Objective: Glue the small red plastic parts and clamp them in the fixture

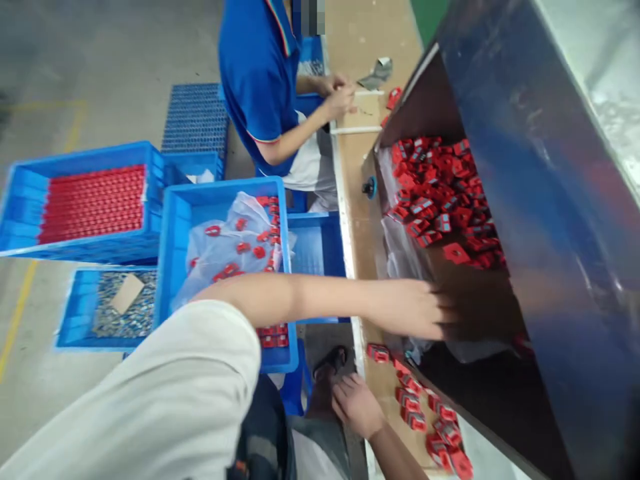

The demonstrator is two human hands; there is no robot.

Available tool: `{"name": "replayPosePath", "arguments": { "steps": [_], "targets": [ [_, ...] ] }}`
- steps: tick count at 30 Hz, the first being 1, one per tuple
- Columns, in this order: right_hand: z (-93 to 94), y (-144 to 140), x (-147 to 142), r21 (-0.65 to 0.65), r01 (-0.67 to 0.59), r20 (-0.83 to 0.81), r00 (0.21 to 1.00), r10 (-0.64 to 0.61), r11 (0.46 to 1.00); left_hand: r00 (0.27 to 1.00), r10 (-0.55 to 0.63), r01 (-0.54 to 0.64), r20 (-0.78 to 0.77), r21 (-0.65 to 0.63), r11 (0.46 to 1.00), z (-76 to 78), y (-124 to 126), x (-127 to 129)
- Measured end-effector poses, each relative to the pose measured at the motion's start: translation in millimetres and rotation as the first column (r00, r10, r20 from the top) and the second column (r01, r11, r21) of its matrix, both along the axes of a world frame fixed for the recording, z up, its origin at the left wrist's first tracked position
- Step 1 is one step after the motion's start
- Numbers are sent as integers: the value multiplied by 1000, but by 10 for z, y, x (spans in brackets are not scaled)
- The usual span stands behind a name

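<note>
My left hand point(413, 308) reaches from the lower left into the mouth of a dark metal hopper point(505, 320), fingers spread over the clear plastic lining at its bottom. It is blurred and nothing shows in it. A heap of small red parts point(440, 200) lies higher up inside the hopper, beyond my fingers. My right hand point(356, 404) rests at the wooden bench's point(361, 233) near edge with its back up and fingers curled, so its grip is hidden. A row of red parts point(413, 403) lies on the bench just right of it.
A co-worker in a blue shirt point(257, 73) handles something small at the far end of the bench. Blue crates stand on the floor to the left: one with a plastic bag and red parts point(227, 250), one full of stacked red parts point(93, 203), one with grey pieces point(117, 307).
</note>
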State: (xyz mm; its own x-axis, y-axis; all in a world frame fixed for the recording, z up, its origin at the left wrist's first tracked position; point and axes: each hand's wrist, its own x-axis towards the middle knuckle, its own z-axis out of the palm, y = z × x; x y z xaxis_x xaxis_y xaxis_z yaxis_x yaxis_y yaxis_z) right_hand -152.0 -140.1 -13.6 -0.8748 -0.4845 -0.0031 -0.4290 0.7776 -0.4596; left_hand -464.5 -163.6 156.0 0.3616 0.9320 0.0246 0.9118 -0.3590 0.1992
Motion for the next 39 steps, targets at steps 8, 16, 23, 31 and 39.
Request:
{"name": "replayPosePath", "arguments": {
  "steps": [8, 16, 23, 31, 39],
  "targets": [
    [355, -745, -473, -266, 403, 87, 915, -395, 876, 299, 954, -903, 1, -324, 283, -852, -3922, 26],
    [450, -2224, -2149, 386, 72, 430, 868, -249, 920, 86, 975, -937, -204, -349, 10, -1660, -4307, 128],
    [217, -2325, -1743, 539, -143, 545, 811, -214, 830, 200, 977, -903, -77, -400, 154, -1969, -3901, -188],
    [58, -2178, -1881, 355, -235, 580, 814, -16, 905, 259, 961, -862, -100, -472, 183, -1991, -3817, -399],
    [-84, -2158, -1914, 402, -260, 506, 862, 24, 878, 209, 928, -920, -307, -384, 80, -1808, -3562, -446]
  ]
}}
